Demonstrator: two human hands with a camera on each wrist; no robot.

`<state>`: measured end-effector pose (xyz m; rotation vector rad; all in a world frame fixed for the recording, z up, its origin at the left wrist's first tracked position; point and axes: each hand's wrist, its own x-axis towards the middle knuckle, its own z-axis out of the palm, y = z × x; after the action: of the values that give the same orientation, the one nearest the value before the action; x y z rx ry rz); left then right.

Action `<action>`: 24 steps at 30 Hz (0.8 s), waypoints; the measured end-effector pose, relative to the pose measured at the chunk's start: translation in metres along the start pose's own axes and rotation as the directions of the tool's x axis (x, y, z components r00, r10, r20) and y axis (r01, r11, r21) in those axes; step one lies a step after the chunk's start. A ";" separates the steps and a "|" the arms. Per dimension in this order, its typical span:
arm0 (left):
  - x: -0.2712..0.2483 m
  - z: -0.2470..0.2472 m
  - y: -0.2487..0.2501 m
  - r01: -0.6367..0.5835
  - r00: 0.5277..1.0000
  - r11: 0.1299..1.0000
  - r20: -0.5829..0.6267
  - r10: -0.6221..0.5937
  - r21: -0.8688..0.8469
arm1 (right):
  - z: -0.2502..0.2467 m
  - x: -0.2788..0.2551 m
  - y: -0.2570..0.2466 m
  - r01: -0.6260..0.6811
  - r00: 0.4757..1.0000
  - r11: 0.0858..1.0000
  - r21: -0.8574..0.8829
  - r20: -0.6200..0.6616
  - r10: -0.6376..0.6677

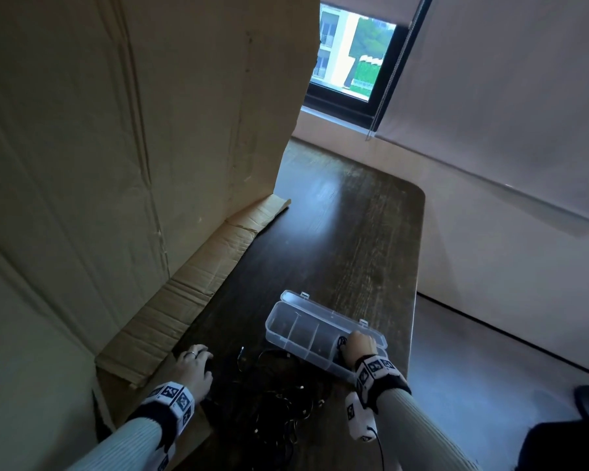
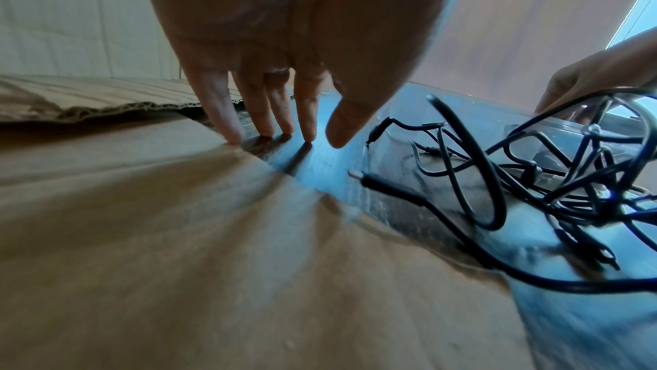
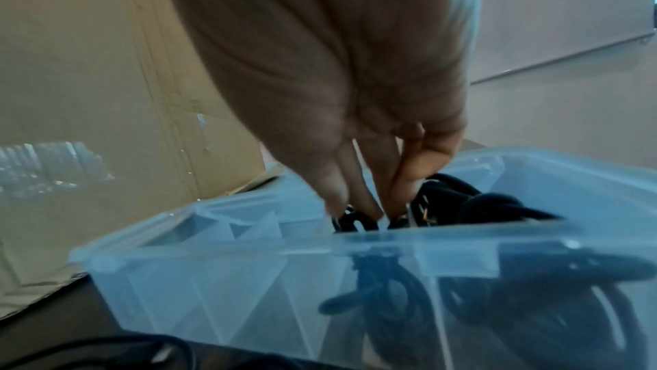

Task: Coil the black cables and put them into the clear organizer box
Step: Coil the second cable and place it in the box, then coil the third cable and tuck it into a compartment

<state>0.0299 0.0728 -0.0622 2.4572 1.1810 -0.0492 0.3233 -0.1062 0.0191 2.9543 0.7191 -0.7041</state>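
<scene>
Over the right end of the clear organizer box, our right hand pinches a coiled cable down into a compartment. Our left hand rests flat-fingered, gripping nothing, beside the loose black cables. Let go too soon and the coil could spring open over a divider.

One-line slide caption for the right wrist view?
Right hand tucks a coiled black cable into the clear organizer box.
</scene>
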 end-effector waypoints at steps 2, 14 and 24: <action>0.001 0.000 0.000 0.003 1.000 1.000 -0.003 -0.003 0.005 | 0.000 -0.001 -0.001 0.004 0.996 0.997 0.074 -0.088 0.003; 0.000 -0.005 -0.003 0.007 1.000 0.999 0.030 -0.005 -0.049 | -0.002 -0.002 -0.011 0.142 0.986 0.986 0.087 -0.104 -0.132; -0.038 -0.014 0.008 -0.234 0.972 0.916 -0.092 0.215 -0.327 | 0.055 -0.147 0.011 0.300 0.884 0.869 0.394 0.228 -0.409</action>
<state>0.0100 0.0450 -0.0390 2.2794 0.8371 0.2664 0.1886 -0.1867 0.0322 2.9116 1.2460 -1.4191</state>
